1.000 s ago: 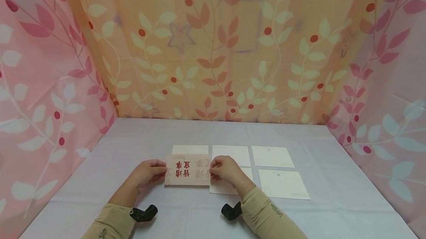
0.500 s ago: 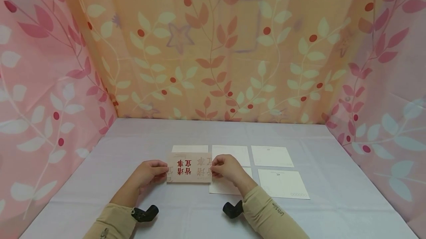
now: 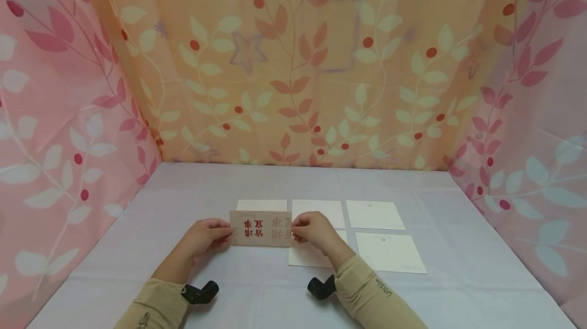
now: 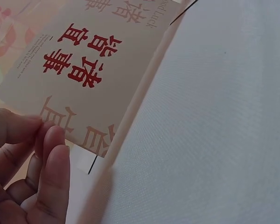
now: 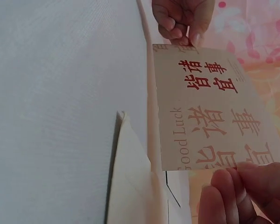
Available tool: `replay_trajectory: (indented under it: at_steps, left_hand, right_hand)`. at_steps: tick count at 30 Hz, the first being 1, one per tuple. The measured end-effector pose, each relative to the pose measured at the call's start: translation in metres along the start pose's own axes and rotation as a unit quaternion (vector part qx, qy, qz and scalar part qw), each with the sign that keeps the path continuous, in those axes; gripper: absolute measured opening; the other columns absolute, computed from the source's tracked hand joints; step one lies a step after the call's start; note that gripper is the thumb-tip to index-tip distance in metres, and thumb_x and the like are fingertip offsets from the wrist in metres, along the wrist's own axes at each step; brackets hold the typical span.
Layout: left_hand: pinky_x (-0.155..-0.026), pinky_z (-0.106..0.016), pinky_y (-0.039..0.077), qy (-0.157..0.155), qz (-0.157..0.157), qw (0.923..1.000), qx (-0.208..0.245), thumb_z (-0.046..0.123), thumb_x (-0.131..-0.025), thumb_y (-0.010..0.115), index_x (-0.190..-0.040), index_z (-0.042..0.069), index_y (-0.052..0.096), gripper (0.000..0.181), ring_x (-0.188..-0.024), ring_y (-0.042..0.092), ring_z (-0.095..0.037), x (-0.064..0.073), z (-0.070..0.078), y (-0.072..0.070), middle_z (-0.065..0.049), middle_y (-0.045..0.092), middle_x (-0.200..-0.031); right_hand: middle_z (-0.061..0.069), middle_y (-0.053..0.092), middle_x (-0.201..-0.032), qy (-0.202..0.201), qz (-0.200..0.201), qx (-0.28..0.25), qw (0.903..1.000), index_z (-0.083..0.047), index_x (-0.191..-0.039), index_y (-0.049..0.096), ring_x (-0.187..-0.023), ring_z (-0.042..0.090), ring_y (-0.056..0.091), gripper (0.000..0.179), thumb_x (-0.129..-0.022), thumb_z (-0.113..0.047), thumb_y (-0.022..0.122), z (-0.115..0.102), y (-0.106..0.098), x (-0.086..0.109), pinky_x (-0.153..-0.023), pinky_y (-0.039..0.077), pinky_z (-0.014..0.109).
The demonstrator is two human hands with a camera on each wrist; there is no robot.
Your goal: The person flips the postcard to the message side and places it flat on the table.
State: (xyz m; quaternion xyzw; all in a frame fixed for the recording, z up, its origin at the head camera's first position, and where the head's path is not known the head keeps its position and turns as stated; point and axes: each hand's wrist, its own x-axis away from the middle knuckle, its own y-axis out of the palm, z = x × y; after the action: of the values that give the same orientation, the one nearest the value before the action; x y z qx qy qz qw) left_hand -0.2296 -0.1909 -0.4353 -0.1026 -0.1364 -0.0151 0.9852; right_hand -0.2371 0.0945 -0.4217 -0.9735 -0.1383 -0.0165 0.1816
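A cream postcard (image 3: 260, 228) with red and pale pink Chinese characters is held up above the table, upside down in the head view. My left hand (image 3: 207, 237) pinches one short edge between thumb and fingers, near a corner in the left wrist view. At the opposite short edge my right hand (image 3: 316, 235) pinches the card the same way. "Good Luck" is printed along one side of the postcard (image 5: 210, 112) in the right wrist view. Behind it lies a blank-looking card (image 3: 262, 205), partly covered by the held one.
More pale cards lie in two rows: one at back centre (image 3: 318, 212), one at back right (image 3: 375, 215), one at front right (image 3: 391, 252), and one (image 3: 304, 257) partly under my right hand. A white cloth covers the table (image 3: 257, 298); a floral curtain (image 3: 293, 64) hangs behind.
The postcard has risen slightly and shifted a little right, and its face now looks shorter, tilted more away from the head camera. Both hands keep their pinch on it.
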Motion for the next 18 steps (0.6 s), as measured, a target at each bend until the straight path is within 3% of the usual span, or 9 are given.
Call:
replay_trajectory:
  at_steps: [9,18]
  left_hand:
    - [-0.068,-0.030,0.054,-0.010,-0.005,0.9996,0.025,0.013,-0.088,0.059,-0.098,-0.003,0.064,0.020,-0.075,0.064,-0.017,-0.0013,0.0017,-0.0014,-0.009,0.066,-0.085]
    - [-0.068,-0.027,0.054,0.006,-0.026,0.9986,0.045,0.014,-0.090,0.056,-0.097,-0.007,0.063,0.023,-0.074,0.063,-0.015,0.0025,0.0041,-0.0033,-0.007,0.065,-0.081]
  right_hand:
    - [0.009,0.064,-0.068,0.016,-0.006,-0.036,0.9992,0.002,-0.084,0.065,-0.058,0.015,0.062,0.005,-0.083,-0.002,0.063,0.0007,0.0008,-0.0011,-0.056,0.054,0.031]
    - [0.011,0.066,-0.072,0.008,-0.027,-0.077,0.9966,0.005,-0.085,0.062,-0.063,0.018,0.065,0.007,-0.085,0.000,0.058,0.0006,0.0006,0.0024,-0.058,0.055,0.032]
